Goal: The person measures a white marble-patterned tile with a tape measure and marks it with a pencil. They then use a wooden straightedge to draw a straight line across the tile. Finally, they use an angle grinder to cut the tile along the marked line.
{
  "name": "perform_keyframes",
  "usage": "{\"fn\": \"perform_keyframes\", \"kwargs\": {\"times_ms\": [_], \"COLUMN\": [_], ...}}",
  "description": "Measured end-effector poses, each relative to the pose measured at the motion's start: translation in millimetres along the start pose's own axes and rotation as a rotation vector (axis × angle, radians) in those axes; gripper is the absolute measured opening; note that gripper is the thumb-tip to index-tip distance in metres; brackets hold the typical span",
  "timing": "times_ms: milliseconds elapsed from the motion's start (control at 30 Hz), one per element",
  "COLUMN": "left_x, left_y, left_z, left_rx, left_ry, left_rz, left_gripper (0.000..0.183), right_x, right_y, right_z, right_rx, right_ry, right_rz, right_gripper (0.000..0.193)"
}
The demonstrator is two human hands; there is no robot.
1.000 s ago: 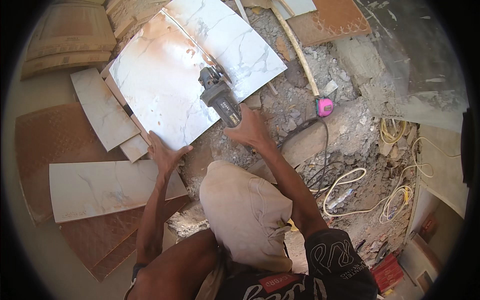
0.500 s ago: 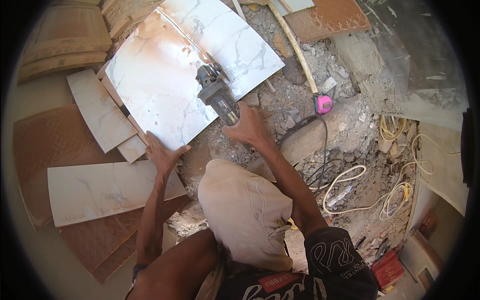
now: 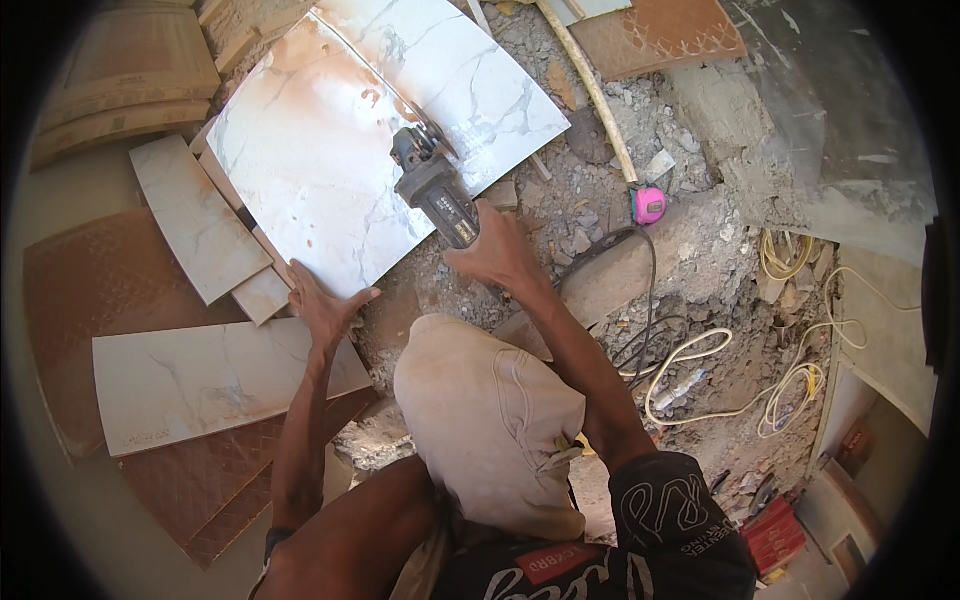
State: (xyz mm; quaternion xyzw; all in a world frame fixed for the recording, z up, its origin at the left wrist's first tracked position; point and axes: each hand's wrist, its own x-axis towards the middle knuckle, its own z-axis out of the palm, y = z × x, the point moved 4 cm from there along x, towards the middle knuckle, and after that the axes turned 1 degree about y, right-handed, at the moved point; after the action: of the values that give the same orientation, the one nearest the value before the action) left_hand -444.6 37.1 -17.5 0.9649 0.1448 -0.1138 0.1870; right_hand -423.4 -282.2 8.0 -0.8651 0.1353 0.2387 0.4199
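My right hand (image 3: 497, 252) is closed round the dark body of an angle grinder (image 3: 437, 190). The grinder's disc (image 3: 432, 130) stands on edge at a straight cut line in a large white marble-patterned tile (image 3: 320, 150). The line runs from the disc to the tile's far edge, with reddish-brown wet dust smeared beside it. At the tile's near corner my left hand (image 3: 325, 305) rests with thumb and fingers spread along the two edges, touching it. How deep the disc sits in the tile cannot be seen.
Cut tile strips (image 3: 200, 215) and another marble-patterned piece (image 3: 215, 385) lie at left over brown tiles (image 3: 100, 290). Cardboard boxes (image 3: 130, 70) stand at far left. Rubble surrounds a pink tape measure (image 3: 648, 205), a wooden stick (image 3: 597, 95), the black cord (image 3: 652, 290) and pale cables (image 3: 700, 420).
The view has shifted very slightly. Both hands, the grinder and the tile keep practically the same places relative to each other.
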Motion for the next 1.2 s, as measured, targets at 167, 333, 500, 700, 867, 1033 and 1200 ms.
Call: {"fn": "perform_keyframes", "kwargs": {"times_ms": [167, 333, 500, 700, 867, 1033, 1200], "left_x": [-0.1, 0.3, 1.1, 0.0, 0.7, 1.9, 1.0], "left_y": [-0.9, -0.3, -1.3, 0.2, -3.3, -5.8, -1.9], "left_z": [1.3, 0.1, 1.9, 0.9, 1.8, 3.3, 2.1], "left_rx": [0.007, -0.001, 0.001, 0.037, -0.001, 0.002, 0.004], "left_ry": [0.035, -0.006, 0.012, 0.035, -0.005, 0.004, -0.015], "left_rz": [0.028, -0.009, 0.010, 0.019, -0.001, 0.026, 0.009], "left_gripper": [0.153, 0.156, 0.156, 0.154, 0.157, 0.158, 0.158], "right_x": [2.4, -0.4, -5.1, -10.6, -16.7, -19.8, -22.2], "right_y": [6.2, 3.7, 6.4, 9.0, 9.9, 12.7, 18.5], "right_z": [4.9, 1.5, 1.4, -1.6, -3.7, -3.5, -3.6], "right_rx": [0.018, 0.000, -0.031, 0.012, 0.001, -0.027, -0.018], "right_ry": [0.077, -0.014, 0.050, 0.032, 0.030, 0.046, 0.044], "right_rz": [-0.052, 0.000, -0.028, -0.039, -0.036, -0.052, -0.041], "right_gripper": [0.054, 0.057, 0.054, 0.057, 0.057, 0.057, 0.055]}}
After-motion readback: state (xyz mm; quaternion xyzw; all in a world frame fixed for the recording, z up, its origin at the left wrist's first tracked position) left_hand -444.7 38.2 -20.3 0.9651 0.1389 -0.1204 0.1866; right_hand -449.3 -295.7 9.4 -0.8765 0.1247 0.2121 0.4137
